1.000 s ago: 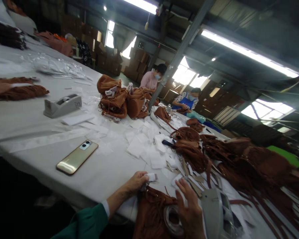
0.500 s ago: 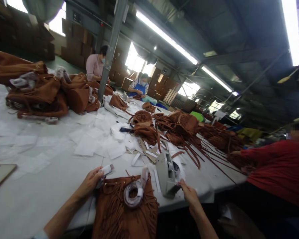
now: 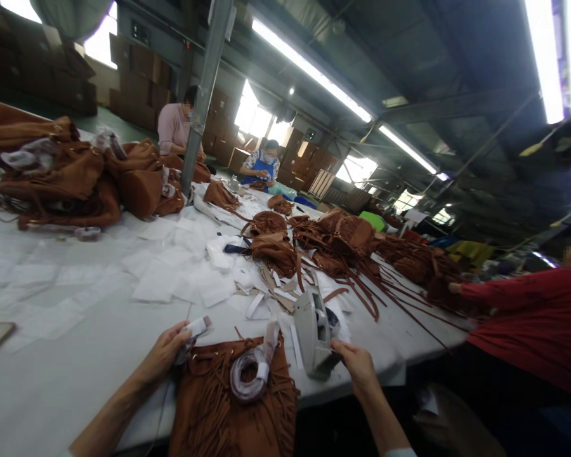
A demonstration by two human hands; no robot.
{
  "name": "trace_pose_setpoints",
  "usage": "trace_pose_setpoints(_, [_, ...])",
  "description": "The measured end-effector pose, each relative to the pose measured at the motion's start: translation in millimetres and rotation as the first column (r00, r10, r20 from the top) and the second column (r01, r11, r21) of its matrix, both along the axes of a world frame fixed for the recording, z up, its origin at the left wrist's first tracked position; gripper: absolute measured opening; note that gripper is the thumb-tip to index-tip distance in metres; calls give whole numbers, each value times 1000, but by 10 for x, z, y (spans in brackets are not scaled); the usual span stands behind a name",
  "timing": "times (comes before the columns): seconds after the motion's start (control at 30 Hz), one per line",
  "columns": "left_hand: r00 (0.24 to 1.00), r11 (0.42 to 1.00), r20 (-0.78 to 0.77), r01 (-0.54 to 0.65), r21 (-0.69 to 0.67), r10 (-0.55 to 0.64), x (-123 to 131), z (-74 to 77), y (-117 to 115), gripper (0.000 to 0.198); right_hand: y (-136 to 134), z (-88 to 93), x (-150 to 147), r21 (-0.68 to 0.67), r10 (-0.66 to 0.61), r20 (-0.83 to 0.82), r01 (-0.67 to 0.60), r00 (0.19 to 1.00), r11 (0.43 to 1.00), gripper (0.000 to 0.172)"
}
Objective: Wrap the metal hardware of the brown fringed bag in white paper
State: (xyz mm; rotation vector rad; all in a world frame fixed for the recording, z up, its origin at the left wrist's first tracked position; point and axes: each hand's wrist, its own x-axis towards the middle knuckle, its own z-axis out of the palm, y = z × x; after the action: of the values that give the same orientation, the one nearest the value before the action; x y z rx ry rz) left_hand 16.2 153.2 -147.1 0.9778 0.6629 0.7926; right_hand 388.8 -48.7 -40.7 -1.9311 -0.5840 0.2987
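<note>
Fingers (image 3: 181, 331) of the left hand (image 3: 164, 355) are closed in a pinch on one white paper strip (image 3: 198, 326), at the 11 o'clock corner of the fringed bag (image 3: 228, 412). The right hand (image 3: 356, 365) has its fingers curled narrow against the near end of one grey tape dispenser (image 3: 309, 333); whether they grip tape cannot be told. Print on the dispenser is too small to read.

One fringed bag lies flat at 6 o'clock on the desk (image 3: 76, 362), with its long axis from 12 to 6 and its lower part overhanging the near edge. One paper-wrapped ring (image 3: 247, 374) rests on its upper part. The dispenser stands just beside the bag at 2 o'clock, with its long axis roughly from 11 to 5.

One heap of brown bags (image 3: 76, 178) lies at 10 o'clock. Two people (image 3: 174, 127) work at 11 to 12 o'clock. One red sleeve (image 3: 528, 317) reaches in at 3 o'clock.
</note>
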Motion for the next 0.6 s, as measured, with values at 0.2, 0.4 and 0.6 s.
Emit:
trace_pose_setpoints(0.2, [999,999,-26,-31,-18,30,4,68,-25,45,-181,60,-76,52,-108,-21,109,994,993,47])
trace_pose_setpoints(0.4, [1000,1000,-19,-17,-17,17,1,68,-19,47,-415,-286,-319,1,-173,-130,175,976,985,53])
trace_pose_setpoints(0.6, [996,997,-55,-65,-30,63,-4,39,-38,47,-449,-535,-302,-134,-122,44,127,992,983,63])
